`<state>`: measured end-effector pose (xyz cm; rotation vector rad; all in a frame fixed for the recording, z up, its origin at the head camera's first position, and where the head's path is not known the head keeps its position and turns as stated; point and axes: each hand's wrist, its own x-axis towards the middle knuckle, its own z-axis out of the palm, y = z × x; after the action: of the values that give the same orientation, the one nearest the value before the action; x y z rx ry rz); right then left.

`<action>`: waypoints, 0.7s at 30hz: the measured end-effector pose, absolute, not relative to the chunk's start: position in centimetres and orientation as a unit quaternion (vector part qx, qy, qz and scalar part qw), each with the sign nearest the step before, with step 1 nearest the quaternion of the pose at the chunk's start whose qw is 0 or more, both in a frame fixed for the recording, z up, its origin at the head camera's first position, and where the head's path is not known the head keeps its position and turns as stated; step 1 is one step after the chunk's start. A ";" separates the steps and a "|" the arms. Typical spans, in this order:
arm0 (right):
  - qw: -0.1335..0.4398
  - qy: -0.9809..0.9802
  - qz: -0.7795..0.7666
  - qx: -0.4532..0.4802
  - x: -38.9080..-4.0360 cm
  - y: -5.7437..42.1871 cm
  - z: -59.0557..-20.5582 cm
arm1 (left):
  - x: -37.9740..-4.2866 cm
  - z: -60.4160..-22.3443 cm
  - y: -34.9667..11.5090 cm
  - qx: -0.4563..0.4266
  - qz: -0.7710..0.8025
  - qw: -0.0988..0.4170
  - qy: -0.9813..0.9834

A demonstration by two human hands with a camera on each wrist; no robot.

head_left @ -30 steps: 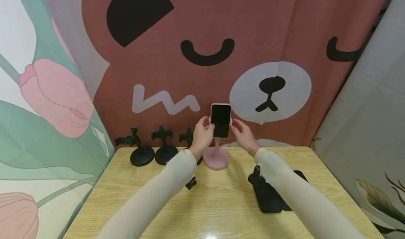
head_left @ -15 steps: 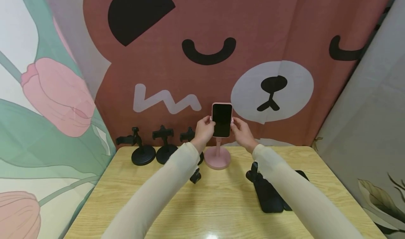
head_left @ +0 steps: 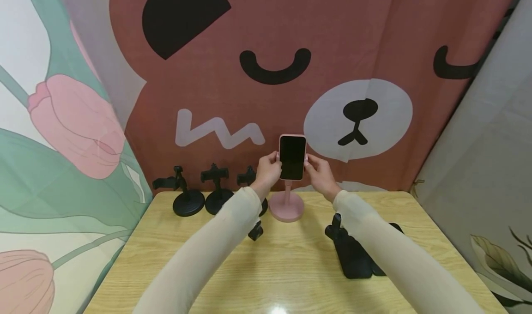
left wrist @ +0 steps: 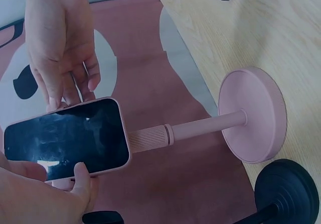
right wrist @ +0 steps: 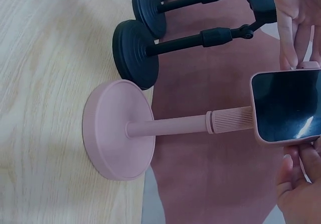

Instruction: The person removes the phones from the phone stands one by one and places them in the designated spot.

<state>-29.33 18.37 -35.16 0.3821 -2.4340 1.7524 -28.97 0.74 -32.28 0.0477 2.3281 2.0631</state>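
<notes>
A smartphone (head_left: 293, 158) with a dark screen and pink case sits upright in the head of a pink phone stand (head_left: 287, 207). My left hand (head_left: 268, 172) grips the phone's left side, where the stand's pink clamp is; a thumb lies at the screen edge in the left wrist view. At the opposite side, my right hand (head_left: 321, 175) pinches the other clamp arm with thumb and finger. The right wrist view shows the stand's ribbed collar (right wrist: 231, 120) right below the phone. The back of the clamp is hidden behind the phone.
Several black phone stands (head_left: 189, 203) line the table's back left, one partly behind my left arm. Two black phones (head_left: 352, 261) lie on the wooden table (head_left: 274, 268), partly under my right forearm. A printed bear cloth (head_left: 332, 37) hangs right behind the table.
My right hand has come closer to the phone's right side, and my left fingers have shifted slightly along its left edge. The phone stays in the stand.
</notes>
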 end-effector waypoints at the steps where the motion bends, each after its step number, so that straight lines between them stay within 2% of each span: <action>1: 0.061 -0.803 0.579 0.126 -29.3 18.4 -35.2 | -28.9 -32.3 0.7 0.016 0.662 0.013 0.749; 14: 0.098 -0.802 0.575 0.130 -28.2 19.5 -34.4 | -27.9 -31.9 0.7 0.025 0.662 -0.041 0.748; 21: 0.089 -0.790 0.593 0.127 -27.2 19.6 -34.1 | -27.6 -31.9 0.3 0.028 0.691 -0.054 0.720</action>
<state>-27.23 19.61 -34.10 0.3763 -2.3504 1.7641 -27.61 0.33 -31.92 0.0909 2.3438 2.2486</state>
